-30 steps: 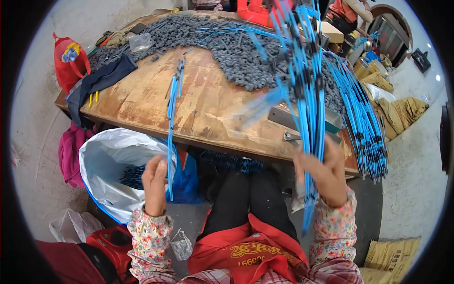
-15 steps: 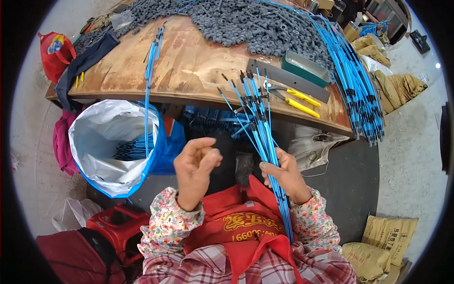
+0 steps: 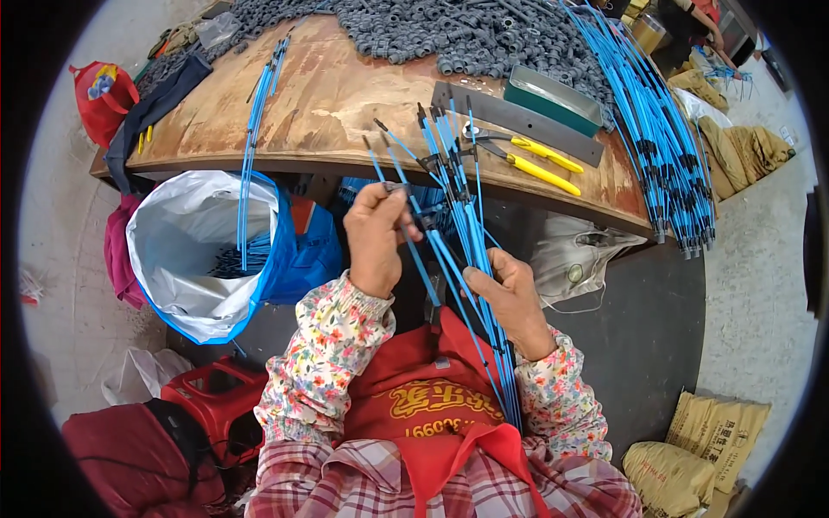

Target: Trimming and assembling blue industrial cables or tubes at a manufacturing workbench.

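Observation:
My right hand (image 3: 511, 302) is closed around a bundle of thin blue rods (image 3: 473, 240) with black ends and small black fittings. The bundle stands slanted in front of me, its lower part against my red apron (image 3: 414, 388). At the bundle's left side, my left hand (image 3: 376, 237) pinches a blue rod (image 3: 413, 255) near a black fitting; this rod leans out from the rest. Just beyond the bundle, on the wooden table (image 3: 319, 112), lie yellow-handled pliers (image 3: 544, 177), their jaws spread.
A heap of grey plastic fittings (image 3: 484, 34) covers the table's far side. More blue rods (image 3: 648, 147) overhang its right edge. A white-lined blue bag (image 3: 186, 259) holding rods stands at left; a few rods (image 3: 250, 164) lean from it onto the table. A green box (image 3: 553, 104) sits behind the pliers.
My left hand has moved up and right to the bundle and now pinches a rod, which has come away to the left. The right hand keeps its grip.

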A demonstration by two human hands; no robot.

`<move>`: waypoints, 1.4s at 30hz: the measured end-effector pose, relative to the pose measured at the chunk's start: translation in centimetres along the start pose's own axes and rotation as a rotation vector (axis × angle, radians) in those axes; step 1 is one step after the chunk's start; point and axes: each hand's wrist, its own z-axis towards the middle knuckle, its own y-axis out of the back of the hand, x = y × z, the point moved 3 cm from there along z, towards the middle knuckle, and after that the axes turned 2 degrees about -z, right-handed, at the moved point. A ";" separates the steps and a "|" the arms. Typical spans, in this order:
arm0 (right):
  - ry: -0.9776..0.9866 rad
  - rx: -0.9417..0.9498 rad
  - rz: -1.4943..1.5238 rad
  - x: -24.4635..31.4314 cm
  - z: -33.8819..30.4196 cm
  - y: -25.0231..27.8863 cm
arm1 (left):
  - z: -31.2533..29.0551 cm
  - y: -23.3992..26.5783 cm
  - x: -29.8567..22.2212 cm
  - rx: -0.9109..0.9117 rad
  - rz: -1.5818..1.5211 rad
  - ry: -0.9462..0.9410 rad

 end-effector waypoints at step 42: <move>-0.105 -0.003 -0.146 3.9 -1.0 -1.5 | 0.6 -0.3 -3.8 -0.209 -0.003 -0.148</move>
